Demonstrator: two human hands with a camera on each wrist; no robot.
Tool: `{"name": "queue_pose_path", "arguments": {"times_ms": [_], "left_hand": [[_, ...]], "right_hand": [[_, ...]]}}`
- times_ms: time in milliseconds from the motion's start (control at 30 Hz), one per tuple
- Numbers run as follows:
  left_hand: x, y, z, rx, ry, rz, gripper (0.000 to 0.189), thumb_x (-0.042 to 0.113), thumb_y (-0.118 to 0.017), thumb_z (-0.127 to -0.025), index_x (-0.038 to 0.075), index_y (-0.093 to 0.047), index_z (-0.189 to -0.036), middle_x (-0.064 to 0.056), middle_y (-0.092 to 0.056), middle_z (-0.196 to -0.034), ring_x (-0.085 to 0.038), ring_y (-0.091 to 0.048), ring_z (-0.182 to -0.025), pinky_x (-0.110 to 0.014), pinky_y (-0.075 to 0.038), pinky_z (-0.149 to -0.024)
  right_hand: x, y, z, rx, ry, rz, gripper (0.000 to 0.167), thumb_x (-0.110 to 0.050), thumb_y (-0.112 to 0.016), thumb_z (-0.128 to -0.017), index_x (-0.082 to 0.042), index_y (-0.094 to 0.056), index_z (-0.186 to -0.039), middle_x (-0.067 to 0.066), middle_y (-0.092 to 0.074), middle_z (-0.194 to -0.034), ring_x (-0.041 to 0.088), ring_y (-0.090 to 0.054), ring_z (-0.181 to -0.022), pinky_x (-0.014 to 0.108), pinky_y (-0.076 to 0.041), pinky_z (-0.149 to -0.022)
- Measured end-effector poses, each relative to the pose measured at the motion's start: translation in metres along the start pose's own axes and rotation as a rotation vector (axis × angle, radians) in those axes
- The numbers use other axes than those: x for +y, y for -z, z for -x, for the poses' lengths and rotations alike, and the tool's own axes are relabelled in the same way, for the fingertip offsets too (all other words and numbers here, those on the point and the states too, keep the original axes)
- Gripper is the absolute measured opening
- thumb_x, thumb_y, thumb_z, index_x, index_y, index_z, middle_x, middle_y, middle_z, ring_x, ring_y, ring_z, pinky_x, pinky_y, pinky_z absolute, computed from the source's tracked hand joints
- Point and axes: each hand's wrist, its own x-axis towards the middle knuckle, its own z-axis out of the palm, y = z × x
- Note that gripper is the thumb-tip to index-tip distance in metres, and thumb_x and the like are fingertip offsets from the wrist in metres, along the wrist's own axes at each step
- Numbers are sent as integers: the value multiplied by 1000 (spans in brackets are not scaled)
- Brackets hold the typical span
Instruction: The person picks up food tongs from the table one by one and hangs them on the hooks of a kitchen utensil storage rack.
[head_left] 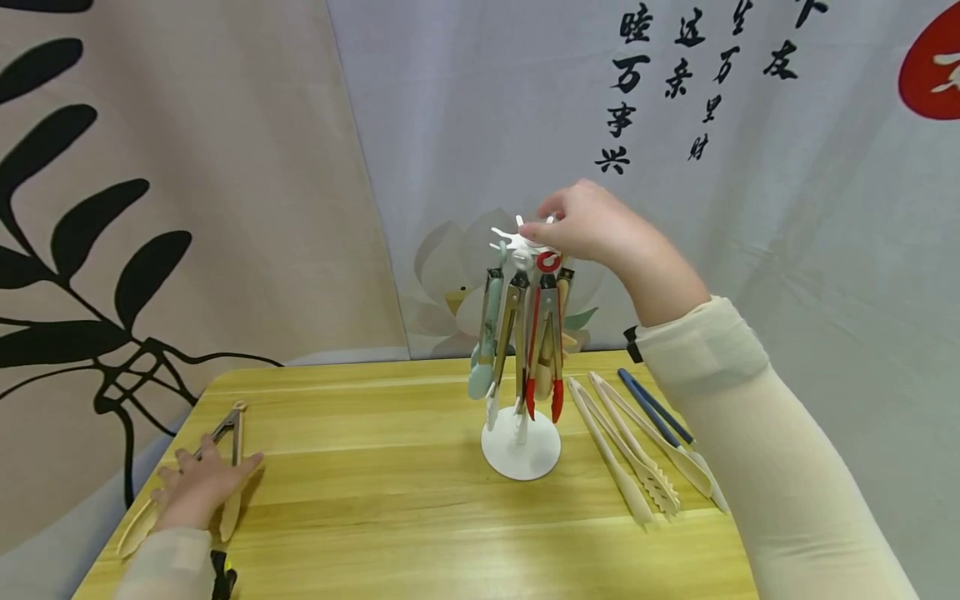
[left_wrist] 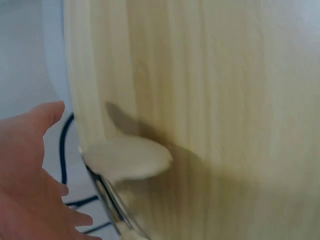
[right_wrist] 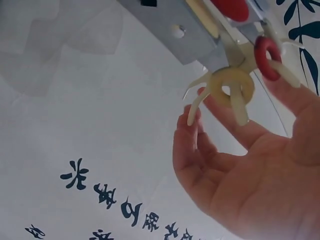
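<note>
A white rotary rack (head_left: 517, 242) on a round base (head_left: 521, 454) has several kitchen tongs hanging from its top hooks, among them red-tipped tongs (head_left: 557, 400) and mint-green tongs (head_left: 483, 375). My right hand (head_left: 588, 221) is at the hooks, thumb and fingers loosely bent around them. In the right wrist view, a yellowish hanging ring (right_wrist: 220, 90) and a red ring (right_wrist: 260, 52) sit close by the fingers. At the table's left, my left hand (head_left: 198, 490) spreads its fingers over cream-tipped tongs (head_left: 236, 442), which lie splayed; one tip (left_wrist: 125, 157) shows in the left wrist view.
Right of the rack lie cream tongs (head_left: 611, 454) and blue-handled tongs (head_left: 652, 404), partly behind the right sleeve (head_left: 757, 450). The wooden table (head_left: 360, 467) ends at the left near a printed curtain (head_left: 247, 208), which also hangs behind the rack.
</note>
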Motion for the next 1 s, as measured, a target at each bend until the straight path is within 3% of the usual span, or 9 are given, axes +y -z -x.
{"name": "queue_pose_path", "arguments": {"times_ms": [100,167,267,333,467,633,767,1000], "left_hand": [[-8,-1,-1,-20,64,3,134,87,-40,-70,-10,17,-143,-52,16,-134,-73,10,-119,-80,-7,-93],[-12,-2,-1,-32,90,8,134,87,-41,-71,-11,17,-142,-53,12,-135,-72,7,-120,-80,-7,-94],[-14,-2,0,-42,113,10,136,88,-42,-69,-11,14,-143,-53,3,-135,-72,0,-120,-79,-9,-93],[-14,-2,0,-44,124,0,136,88,-43,-68,-12,12,-143,-52,-4,-134,-71,-6,-118,-79,-11,-92],[-14,-1,-1,-26,159,-42,136,87,-45,-68,-16,4,-143,-51,-14,-132,-69,-16,-117,-76,-15,-94],[-16,-1,-2,-24,203,-53,136,85,-48,-68,-22,-3,-139,-54,-15,-128,-67,-17,-118,-73,-18,-98],[-17,-1,-5,-26,209,-41,133,83,-51,-68,-23,-11,-137,-54,-13,-129,-67,-13,-120,-74,-15,-99],[-19,0,-9,0,194,-85,125,82,-53,-67,-22,-31,-131,-53,-22,-128,-68,-20,-118,-75,-21,-96]], "right_hand": [[-3,-2,0,-7,-15,37,49,-48,-49,-94,-9,-61,-121,12,-53,-127,28,-47,-118,45,-42,-95],[-6,-4,-1,8,-24,76,44,-49,-49,-93,-9,-65,-99,9,-62,-106,25,-53,-103,40,-44,-83],[-11,-8,-1,35,-45,121,47,-50,-49,-93,-11,-51,-68,3,-54,-74,21,-49,-78,32,-38,-65],[-13,-10,-1,53,-61,148,48,-50,-49,-93,-13,-45,-63,0,-48,-67,19,-46,-72,30,-36,-61],[-16,-14,-1,68,-60,191,49,-48,-48,-94,-14,-44,-59,-1,-46,-62,19,-48,-71,31,-37,-62],[-16,-16,-3,58,-37,204,47,-42,-45,-97,-14,-48,-59,0,-51,-61,21,-50,-76,32,-38,-67],[-16,-16,-5,38,-18,216,43,-38,-43,-99,-13,-52,-65,0,-53,-63,21,-48,-77,32,-37,-69],[-15,-15,-7,6,0,199,38,-35,-42,-100,-12,-59,-75,2,-62,-72,21,-51,-80,33,-39,-71]]}}
